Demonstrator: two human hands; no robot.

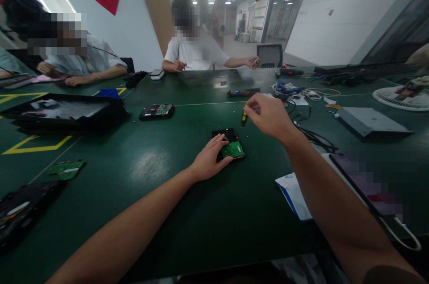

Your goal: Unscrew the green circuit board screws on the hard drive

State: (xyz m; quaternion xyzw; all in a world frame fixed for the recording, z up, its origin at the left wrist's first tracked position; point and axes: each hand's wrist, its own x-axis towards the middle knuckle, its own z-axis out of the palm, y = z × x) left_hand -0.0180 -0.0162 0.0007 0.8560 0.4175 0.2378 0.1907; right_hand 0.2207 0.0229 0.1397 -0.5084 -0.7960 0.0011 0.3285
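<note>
A hard drive (234, 150) with a green circuit board on its upper face lies on the dark green table in front of me. My left hand (212, 157) grips it from the left, thumb along the near edge and fingers over the far part. Just above and to the right of the drive, my right hand (268, 114) pinches a small black and yellow screwdriver (244, 117) by its handle. The screwdriver points downward, and its tip is too small to make out. Another hard drive (156, 111) with a green board sits farther left.
A black tray (63, 112) stands at the left, with a loose green circuit board (68, 169) nearer me. On the right are tangled cables (313, 134), a grey metal box (373, 122), a phone (367, 183) and a white packet (295, 196). Two people sit across the table.
</note>
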